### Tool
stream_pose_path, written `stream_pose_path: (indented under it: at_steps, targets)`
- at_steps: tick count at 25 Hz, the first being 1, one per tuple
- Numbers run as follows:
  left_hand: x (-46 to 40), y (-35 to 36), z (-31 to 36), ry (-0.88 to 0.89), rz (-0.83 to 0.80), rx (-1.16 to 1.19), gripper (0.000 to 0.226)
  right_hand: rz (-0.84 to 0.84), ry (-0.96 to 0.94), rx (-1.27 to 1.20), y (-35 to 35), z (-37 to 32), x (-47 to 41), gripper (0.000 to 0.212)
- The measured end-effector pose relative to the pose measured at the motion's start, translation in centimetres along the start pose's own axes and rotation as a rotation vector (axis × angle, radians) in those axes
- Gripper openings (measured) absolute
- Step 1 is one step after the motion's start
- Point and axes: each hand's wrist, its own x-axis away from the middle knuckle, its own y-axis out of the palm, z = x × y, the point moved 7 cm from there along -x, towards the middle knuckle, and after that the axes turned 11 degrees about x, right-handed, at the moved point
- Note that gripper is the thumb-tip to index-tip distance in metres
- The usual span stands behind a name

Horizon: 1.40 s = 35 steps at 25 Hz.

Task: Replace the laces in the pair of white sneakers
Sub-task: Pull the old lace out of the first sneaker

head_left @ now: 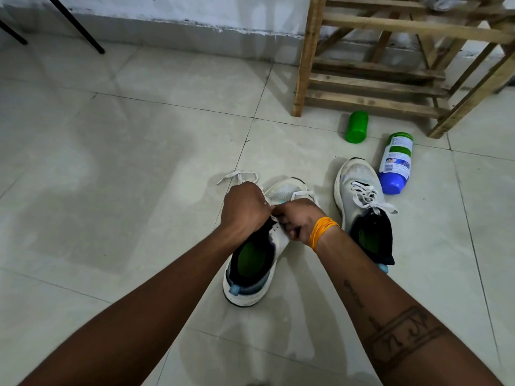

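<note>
Our left hand [245, 207] is curled into a fist round the white lace [237, 175], whose loose end loops on the floor just beyond its knuckles. Our right hand [299, 220] (an orange thread band [320, 232] circles its wrist) meets the left, its fingers pinching the lace at the eyelets. Directly beneath both hands lies the near sneaker [250, 263], heel toward us, green insole showing. The second sneaker [362, 201], laced, sits just right of the right hand. Beyond it lie a blue-capped bottle [395, 162] and a green bottle [356, 126].
</note>
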Motion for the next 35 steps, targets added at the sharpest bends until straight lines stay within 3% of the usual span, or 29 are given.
stream_pose_path:
  at_steps: [2, 6, 12, 17, 22, 26, 32, 35]
  targets:
    - [0.2, -0.3, -0.7, -0.039, 0.029, 0.098, 0.007, -0.087, 0.013, -0.062, 0.6, 0.3, -0.3, 0.033]
    - [0.5, -1.0, -2.2, -0.092, 0.049, 0.326, 0.022, -0.133, -0.019, -0.131, 1.0, 0.2, -0.1, 0.026]
    - [1.4, -0.6, -0.8, 0.033, -0.051, 0.029, 0.015, 0.045, -0.254, 0.050, 1.3, -0.7, 1.7, 0.030]
    - [2.3, -1.4, -1.5, -0.102, 0.041, 0.212, 0.027, 0.370, -0.521, 0.531, 1.3, -2.8, 2.8, 0.032]
    - [2.0, -0.9, -2.1, -0.128, 0.000, 0.141, 0.017, 0.472, -0.607, 0.474, 1.1, -1.4, 3.1, 0.016]
    - [2.3, -0.7, -2.1, -0.107, 0.069, 0.176, 0.011, 0.461, -0.539, 0.464, 0.9, -1.6, 2.5, 0.021]
    - [2.4, -0.5, -2.3, -0.120, 0.120, 0.295, 0.018, 0.310, -0.394, 0.083, 1.1, 0.5, 1.5, 0.012]
    - [2.3, -0.7, -2.9, -0.149, 0.138, 0.325, 0.020, 0.416, -0.370, 0.021, -0.5, 0.2, 1.9, 0.021]
